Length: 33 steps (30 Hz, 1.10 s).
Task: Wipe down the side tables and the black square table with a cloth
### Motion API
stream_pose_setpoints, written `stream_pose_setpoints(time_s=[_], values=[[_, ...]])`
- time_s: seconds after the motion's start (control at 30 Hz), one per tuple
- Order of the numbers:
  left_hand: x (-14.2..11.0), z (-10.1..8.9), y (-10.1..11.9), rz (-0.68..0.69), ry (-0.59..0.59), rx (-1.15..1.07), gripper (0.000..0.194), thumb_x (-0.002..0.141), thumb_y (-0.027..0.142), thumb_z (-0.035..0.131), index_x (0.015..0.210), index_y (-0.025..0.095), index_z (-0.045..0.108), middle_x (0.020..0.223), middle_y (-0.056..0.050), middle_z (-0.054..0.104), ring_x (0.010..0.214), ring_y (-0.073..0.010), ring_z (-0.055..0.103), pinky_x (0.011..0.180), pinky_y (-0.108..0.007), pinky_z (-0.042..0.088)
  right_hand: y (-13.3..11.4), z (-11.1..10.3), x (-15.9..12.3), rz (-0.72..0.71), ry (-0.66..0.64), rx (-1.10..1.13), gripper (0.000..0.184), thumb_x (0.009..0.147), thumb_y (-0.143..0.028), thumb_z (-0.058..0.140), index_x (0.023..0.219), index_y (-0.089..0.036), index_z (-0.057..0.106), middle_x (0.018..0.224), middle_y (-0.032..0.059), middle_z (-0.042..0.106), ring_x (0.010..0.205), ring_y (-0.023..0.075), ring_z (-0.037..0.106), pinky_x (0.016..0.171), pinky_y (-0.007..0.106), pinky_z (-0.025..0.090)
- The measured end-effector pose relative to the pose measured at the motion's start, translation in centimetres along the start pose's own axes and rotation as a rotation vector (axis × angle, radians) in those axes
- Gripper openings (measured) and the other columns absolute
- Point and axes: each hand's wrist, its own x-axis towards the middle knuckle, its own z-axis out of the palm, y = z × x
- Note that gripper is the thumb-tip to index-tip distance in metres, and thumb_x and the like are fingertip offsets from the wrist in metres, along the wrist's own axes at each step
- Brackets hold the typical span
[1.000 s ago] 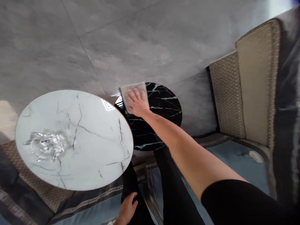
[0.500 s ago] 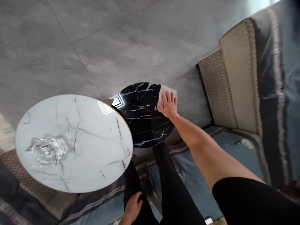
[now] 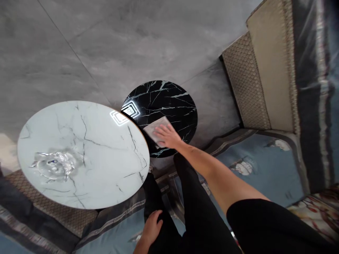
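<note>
My right hand [image 3: 169,135] presses down on a pale grey cloth [image 3: 155,128], fingers spread over it. Beneath the cloth is a round black marble-patterned table [image 3: 182,106], and the hand is over its near-left part, beside the edge of the white table. My left hand [image 3: 153,225] rests on my left leg, holding nothing; its thumb stands apart from the fingers. To the left, the larger white marble-patterned table [image 3: 106,180] overlaps the black one. A clear ashtray-like glass dish [image 3: 54,165] with a wavy rim sits on it.
A sofa with a beige patterned armrest [image 3: 246,81] stands on the right. Its blue-grey seat cover [image 3: 267,165] runs behind my legs. Another patterned sofa side [image 3: 60,215] is under the white table's near edge. Grey tiled floor [image 3: 159,42] stretches beyond the tables.
My right hand has slid the cloth from the black table's right edge to its near-left part. My left hand stays on my leg. The view has shifted slightly.
</note>
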Motion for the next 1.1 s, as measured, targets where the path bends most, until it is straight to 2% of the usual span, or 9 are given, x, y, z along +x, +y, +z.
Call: stream_pose_setpoints(time_s=[0.13,0.23,0.37,0.53,0.63,0.8,0.93,1.03,1.1], values=[[0.4,0.5,-0.8,0.01,-0.001,0.007,0.067,0.101,0.038,0.052,0.162,0.017,0.071,0.168,-0.015,0.069,0.16,-0.0281,0.062,0.141,-0.041,0.04,10.5,-2.5,-2.8,0.395,0.141,-0.05,0.085,0.114,-0.055,0.051,0.187,-0.014,0.033,0.198,0.0198,0.018,0.182,0.0476,0.006,0.142,0.079,0.004],[0.9,0.8,-1.3,0.01,0.0,0.026,0.067,0.102,0.04,0.052,0.162,0.018,0.072,0.168,-0.014,0.07,0.162,-0.0296,0.059,0.142,-0.042,0.039,12.8,-1.3,-4.6,0.672,0.269,-0.048,0.09,0.113,-0.058,0.045,0.189,-0.013,0.025,0.198,0.0236,0.013,0.182,0.0502,0.005,0.138,0.082,0.023],[0.9,0.9,-1.4,0.021,-0.016,0.066,0.069,0.1,0.034,0.054,0.164,0.015,0.07,0.17,-0.013,0.068,0.166,-0.0301,0.056,0.144,-0.043,0.036,5.5,3.7,-7.5,0.783,0.24,-0.03,0.091,0.113,-0.057,0.039,0.188,-0.008,0.023,0.197,0.0288,0.011,0.181,0.0529,0.003,0.137,0.083,0.023],[-0.3,1.2,-2.3,0.049,0.039,0.079,0.061,0.104,0.039,0.057,0.16,0.021,0.074,0.167,-0.012,0.071,0.166,-0.0331,0.055,0.144,-0.05,0.038,-7.4,9.9,-10.3,0.507,-0.09,0.052,0.103,0.103,-0.063,0.064,0.187,-0.013,0.032,0.197,0.0255,0.015,0.18,0.0578,0.003,0.141,0.083,0.01],[-1.1,0.9,-3.2,0.092,0.113,0.09,0.057,0.101,0.034,0.062,0.155,0.025,0.077,0.164,-0.011,0.074,0.166,-0.0346,0.056,0.143,-0.054,0.039,-9.7,10.8,-10.5,0.426,-0.164,0.096,0.106,0.095,-0.046,0.075,0.188,-0.016,0.032,0.198,0.0228,0.018,0.18,0.0583,0.004,0.14,0.084,0.006],[-3.0,-1.1,-2.0,0.095,0.179,0.125,0.058,0.097,0.026,0.065,0.153,0.023,0.078,0.162,-0.012,0.075,0.167,-0.0353,0.054,0.145,-0.054,0.033,-6.6,7.4,-12.3,0.205,-0.188,0.113,0.092,0.094,-0.012,0.056,0.183,-0.034,0.048,0.195,0.0044,0.034,0.18,0.0409,0.024,0.146,0.065,0.016],[-6.7,-2.5,-0.4,0.072,0.17,0.081,0.064,0.093,0.024,0.067,0.156,0.021,0.076,0.163,-0.013,0.074,0.166,-0.0343,0.056,0.143,-0.048,0.036,-5.6,2.3,-13.5,0.318,-0.106,0.482,0.069,0.084,-0.016,0.062,0.148,-0.029,0.084,0.182,0.0103,0.057,0.17,0.0414,0.043,0.14,0.065,0.031],[-10.0,-2.0,-0.5,0.069,0.244,-0.011,0.066,0.093,0.026,0.066,0.159,0.021,0.074,0.164,-0.014,0.073,0.159,-0.0321,0.062,0.139,-0.042,0.041,-7.6,-3.0,-13.8,0.519,0.014,0.81,0.031,0.067,-0.031,0.069,0.091,-0.029,0.088,0.139,0.0167,0.086,0.142,0.0465,0.071,0.12,0.07,0.054],[-12.0,-1.3,-1.5,0.086,0.296,-0.085,0.066,0.093,0.028,0.066,0.159,0.024,0.074,0.165,-0.012,0.073,0.158,-0.0292,0.064,0.138,-0.038,0.042,-10.2,-7.0,-14.4,0.537,0.049,0.887,0.017,0.062,-0.04,0.068,0.073,-0.032,0.078,0.096,0.0114,0.088,0.103,0.0474,0.084,0.094,0.073,0.065]])
